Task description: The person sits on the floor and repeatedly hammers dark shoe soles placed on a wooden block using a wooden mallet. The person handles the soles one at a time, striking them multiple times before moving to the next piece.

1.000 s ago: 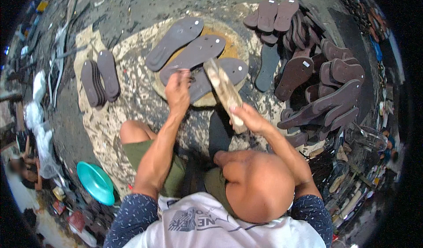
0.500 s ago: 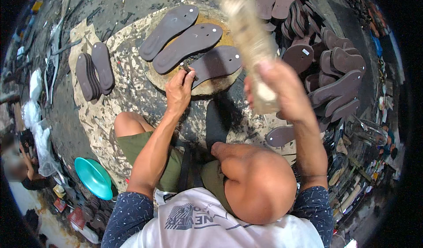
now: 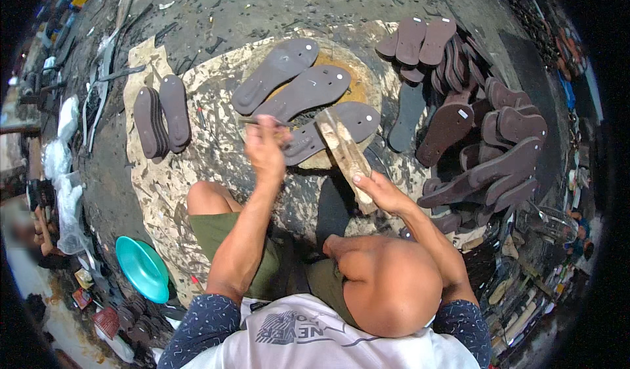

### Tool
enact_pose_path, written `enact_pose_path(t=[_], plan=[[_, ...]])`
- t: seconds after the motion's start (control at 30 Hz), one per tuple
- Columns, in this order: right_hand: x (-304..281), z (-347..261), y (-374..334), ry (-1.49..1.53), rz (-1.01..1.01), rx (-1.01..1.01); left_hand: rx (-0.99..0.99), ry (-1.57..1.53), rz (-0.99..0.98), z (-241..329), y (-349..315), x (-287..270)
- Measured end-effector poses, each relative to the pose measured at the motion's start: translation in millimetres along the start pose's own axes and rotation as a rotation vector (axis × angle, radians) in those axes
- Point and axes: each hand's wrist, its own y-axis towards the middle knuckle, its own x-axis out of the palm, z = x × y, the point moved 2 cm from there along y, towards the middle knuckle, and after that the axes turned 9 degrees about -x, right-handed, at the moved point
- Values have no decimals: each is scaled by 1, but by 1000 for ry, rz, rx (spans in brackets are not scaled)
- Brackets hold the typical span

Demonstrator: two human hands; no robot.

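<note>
Three brown footbed soles lie on a round yellowish block: a far sole (image 3: pixel 275 74), a middle sole (image 3: pixel 308 93) and a near sole (image 3: pixel 335 129), each with a white dot at the toe. My left hand (image 3: pixel 265 149), slightly blurred, is closed around a short dark metal punch (image 3: pixel 252 121), held roughly level over the heels of the middle and near soles. In my right hand (image 3: pixel 384 192) is a long, worn wooden mallet (image 3: pixel 344 156), gripped at its near end. Its far end reaches over the near sole and hides part of it; I cannot tell if they touch.
Brown soles (image 3: pixel 157 123) stand stacked at the left on a stained sheet (image 3: pixel 210 74). A big heap of soles (image 3: pixel 502 146) fills the right side, beside a darker grey sole (image 3: pixel 407 116). At the lower left sits a turquoise basin (image 3: pixel 142 269). A fan (image 3: pixel 550 226) is at the right.
My right hand has brought the raised mallet down over the near sole. My left hand has lifted the punch off the near sole's heel and tipped it sideways. The whole view has shifted slightly.
</note>
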Motion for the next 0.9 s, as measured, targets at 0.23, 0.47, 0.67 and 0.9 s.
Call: enact_pose_path(t=[0.23, 0.47, 0.67, 0.9], plan=[[3, -59, 10, 264, 27, 165, 144, 446, -111, 33, 85, -4], [-6, -87, 25, 240, 13, 161, 84, 435, -126, 27, 91, -6], [-7, -126, 52, 207, 25, 121, 206, 659, -90, 36, 79, 7], [22, -259, 62, 139, 292, -625, 533, 802, -54, 35, 73, -4]])
